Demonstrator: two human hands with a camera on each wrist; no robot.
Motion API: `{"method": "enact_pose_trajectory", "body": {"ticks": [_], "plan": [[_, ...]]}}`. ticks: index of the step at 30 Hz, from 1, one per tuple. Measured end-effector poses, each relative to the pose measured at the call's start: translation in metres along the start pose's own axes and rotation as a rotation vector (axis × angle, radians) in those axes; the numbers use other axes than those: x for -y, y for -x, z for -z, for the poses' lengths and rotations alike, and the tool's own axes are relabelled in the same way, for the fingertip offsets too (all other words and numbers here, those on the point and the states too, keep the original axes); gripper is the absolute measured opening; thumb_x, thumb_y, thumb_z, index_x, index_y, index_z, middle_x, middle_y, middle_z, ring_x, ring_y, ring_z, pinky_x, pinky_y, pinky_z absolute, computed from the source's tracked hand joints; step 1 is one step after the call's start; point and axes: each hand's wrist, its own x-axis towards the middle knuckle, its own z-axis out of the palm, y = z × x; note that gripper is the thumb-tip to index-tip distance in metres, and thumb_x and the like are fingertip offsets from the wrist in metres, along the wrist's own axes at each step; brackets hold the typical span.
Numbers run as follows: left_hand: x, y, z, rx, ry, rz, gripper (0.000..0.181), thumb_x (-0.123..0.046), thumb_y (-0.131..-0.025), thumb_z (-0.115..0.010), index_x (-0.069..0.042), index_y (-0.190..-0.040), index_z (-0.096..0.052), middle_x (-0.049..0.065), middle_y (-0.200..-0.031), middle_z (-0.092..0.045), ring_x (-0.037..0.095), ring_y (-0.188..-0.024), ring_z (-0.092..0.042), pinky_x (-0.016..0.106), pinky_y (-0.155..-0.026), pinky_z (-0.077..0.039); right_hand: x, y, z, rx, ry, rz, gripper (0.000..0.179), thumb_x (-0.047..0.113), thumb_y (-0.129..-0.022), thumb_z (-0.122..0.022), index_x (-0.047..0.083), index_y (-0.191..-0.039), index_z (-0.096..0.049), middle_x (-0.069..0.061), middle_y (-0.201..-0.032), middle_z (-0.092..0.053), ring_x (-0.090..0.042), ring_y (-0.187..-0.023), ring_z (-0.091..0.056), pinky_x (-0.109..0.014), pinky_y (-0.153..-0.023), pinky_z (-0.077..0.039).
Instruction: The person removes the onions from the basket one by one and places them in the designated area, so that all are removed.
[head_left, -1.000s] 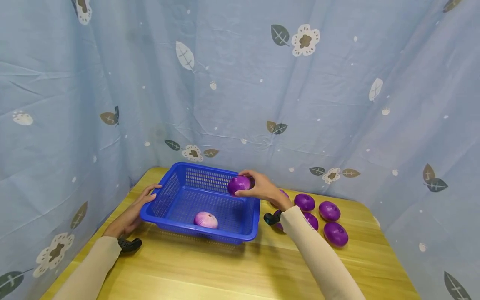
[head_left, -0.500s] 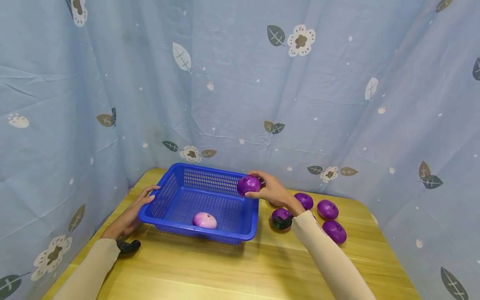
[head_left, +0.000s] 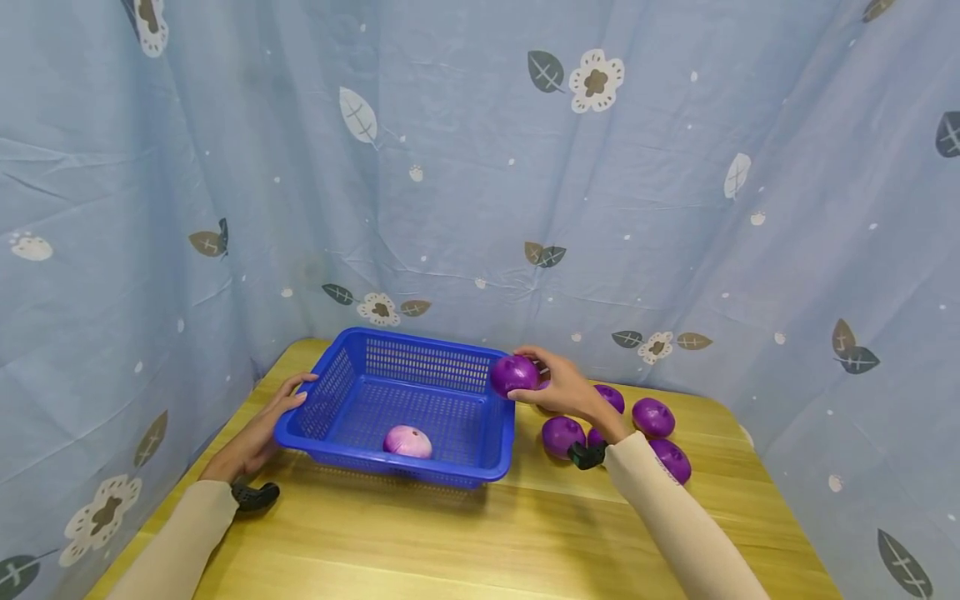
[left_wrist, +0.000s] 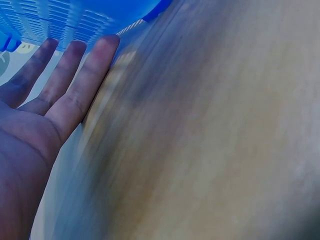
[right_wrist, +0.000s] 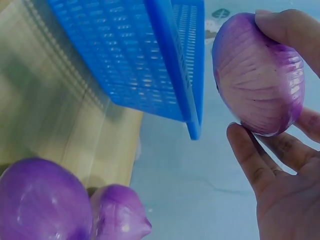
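My right hand (head_left: 561, 387) holds a purple onion (head_left: 514, 377) above the right rim of the blue basket (head_left: 393, 480). In the right wrist view, the thumb lies on one side of this onion (right_wrist: 257, 75) and the fingertips on the other; its skin is streaked pale and purple. My left hand (head_left: 272, 414) is at the basket's left side. Its straight fingers (left_wrist: 75, 100) touch the outer wall in the left wrist view; the thumb is out of sight there. A paler pink onion (head_left: 407, 442) lies inside the basket, near its front wall.
Several purple onions rest on the wooden table (head_left: 420, 542) right of the basket, including one onion (head_left: 562, 437) near the wrist and another onion (head_left: 653, 417) farther right. My right forearm partly covers some. A blue patterned curtain (head_left: 450, 167) hangs behind and at both sides.
My right hand has moved right with the purple onion, from over the basket's inside to its right rim. My left hand and the basket stay in place; the head view shifts slightly.
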Motion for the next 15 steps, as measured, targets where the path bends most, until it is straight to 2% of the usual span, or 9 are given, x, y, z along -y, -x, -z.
{"method": "enact_pose_trajectory", "body": {"ticks": [2,6,8,15], "plan": [[0.0,0.0,0.0,0.001,-0.006,-0.001,0.045,-0.04,-0.112,-0.035,-0.036,-0.155,-0.024,0.024,-0.15,-0.022,0.032,-0.104,-0.064,0.044,-0.082,-0.059,-0.001,0.003,0.002,-0.003,-0.019,-0.01,0.073,0.042,-0.079,-0.09,0.025,-0.142,-0.055,-0.008,-0.117,-0.068,-0.026,-0.099,-0.066,-0.039,-0.064,-0.06],[0.001,0.0,0.001,0.007,-0.01,-0.003,0.046,-0.04,-0.112,-0.034,-0.036,-0.156,-0.023,0.026,-0.151,-0.021,0.034,-0.105,-0.063,0.046,-0.082,-0.059,-0.005,0.009,0.006,-0.012,-0.029,-0.012,0.077,0.04,-0.079,-0.09,0.02,-0.144,-0.054,-0.008,-0.117,-0.068,-0.025,-0.1,-0.067,-0.037,-0.071,-0.061],[0.001,0.001,0.001,0.011,-0.012,-0.005,0.046,-0.039,-0.112,-0.034,-0.035,-0.157,-0.022,0.025,-0.152,-0.02,0.034,-0.106,-0.063,0.046,-0.083,-0.058,-0.008,0.013,0.007,-0.018,-0.013,-0.01,0.079,0.041,-0.079,-0.09,0.02,-0.145,-0.054,-0.007,-0.12,-0.068,-0.024,-0.102,-0.067,-0.036,-0.076,-0.06],[-0.001,0.0,-0.001,0.007,-0.029,-0.008,0.046,-0.039,-0.112,-0.034,-0.035,-0.157,-0.022,0.024,-0.154,-0.017,0.036,-0.111,-0.059,0.046,-0.084,-0.057,-0.013,0.027,0.015,-0.037,0.06,-0.016,0.078,0.044,-0.081,-0.088,0.021,-0.146,-0.052,-0.005,-0.132,-0.064,-0.025,-0.11,-0.065,-0.042,-0.088,-0.057]]}}
